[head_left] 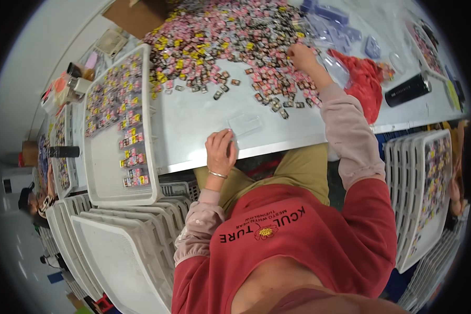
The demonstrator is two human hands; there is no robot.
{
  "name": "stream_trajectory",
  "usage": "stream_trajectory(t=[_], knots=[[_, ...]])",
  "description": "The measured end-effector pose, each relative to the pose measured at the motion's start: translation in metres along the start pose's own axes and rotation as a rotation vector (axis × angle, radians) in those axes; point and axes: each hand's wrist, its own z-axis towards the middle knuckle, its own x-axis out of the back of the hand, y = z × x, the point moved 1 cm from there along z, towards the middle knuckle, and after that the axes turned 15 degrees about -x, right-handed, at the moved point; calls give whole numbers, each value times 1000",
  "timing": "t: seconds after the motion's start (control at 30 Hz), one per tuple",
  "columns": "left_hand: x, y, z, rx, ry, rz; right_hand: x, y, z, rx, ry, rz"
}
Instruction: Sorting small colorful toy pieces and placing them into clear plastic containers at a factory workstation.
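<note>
A wide heap of small rectangular pieces [230,36], pink, black and yellow, covers the far part of the white table [183,125]. My right hand [302,56] reaches into the right side of this heap, its fingers bent and closed at the pieces; what they pinch is too small to make out. Close to the table's front edge, my left hand [221,152] has its fingers curled, their tips at the near left corner of a shallow clear plastic tray [246,124]. The tray lies flat on the table, and I see no pieces in it.
On the left, a white crate [102,178] holds rows of filled clear packs [115,94]. Stacked white crates [110,256] stand below it, with more [418,199] at the right. A red cloth or bag [363,81], clear plastic trays [324,31] and a black bottle [408,90] lie to the right.
</note>
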Motion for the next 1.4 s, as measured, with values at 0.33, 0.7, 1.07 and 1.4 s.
stream_trajectory(t=[0.33,0.7,1.07,1.4], knots=[[3,0,-4,2,43,-18,-4,0,-16,36,138,72],[6,-4,-2,86,155,-132,-10,-78,-100,104,-182,1005],[-1,-6,-9,94,174,-123,-27,-51,-82,14,-112,911],[-1,-3,-6,146,207,-73,-43,-102,-112,148,32,165]])
